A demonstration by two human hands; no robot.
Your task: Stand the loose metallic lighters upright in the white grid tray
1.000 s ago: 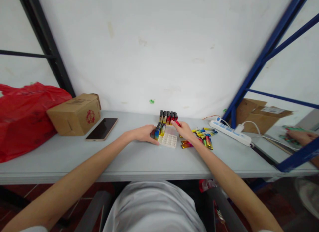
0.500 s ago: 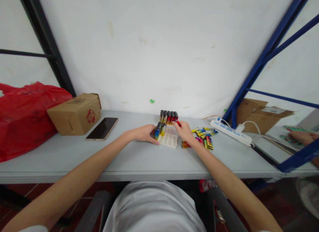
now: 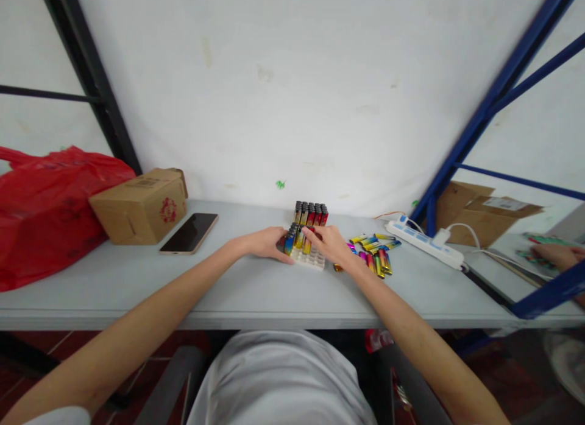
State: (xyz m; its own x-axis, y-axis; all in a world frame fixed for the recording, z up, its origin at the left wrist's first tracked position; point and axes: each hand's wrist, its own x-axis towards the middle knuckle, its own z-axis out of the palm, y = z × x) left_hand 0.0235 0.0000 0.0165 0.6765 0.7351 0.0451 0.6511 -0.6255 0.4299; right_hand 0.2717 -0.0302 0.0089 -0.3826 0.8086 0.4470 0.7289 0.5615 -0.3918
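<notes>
A white tray [image 3: 312,260] with round wells lies on the grey table, several upright batteries [image 3: 289,238] in its left part. My left hand [image 3: 269,244] is around the tray's left side, its thumb along the near edge and its fingers against the blue batteries. Over the tray, my right hand [image 3: 323,241] pinches a yellow and red battery [image 3: 308,245] between thumb and fingers. Behind the tray stands a block of dark-topped batteries [image 3: 311,214]. Loose coloured batteries [image 3: 375,257] lie to the right of my right hand.
A phone [image 3: 189,233], a cardboard box [image 3: 140,207] and a red bag [image 3: 59,212] are on the left. To the right lie a white power strip [image 3: 425,245] with cables and an open carton [image 3: 475,212]. Another person's hand [image 3: 555,253] shows at the far right.
My right hand has moved left and slightly nearer, from beside the rear battery block to over the tray, with a battery in its fingers. My left hand stays at the tray.
</notes>
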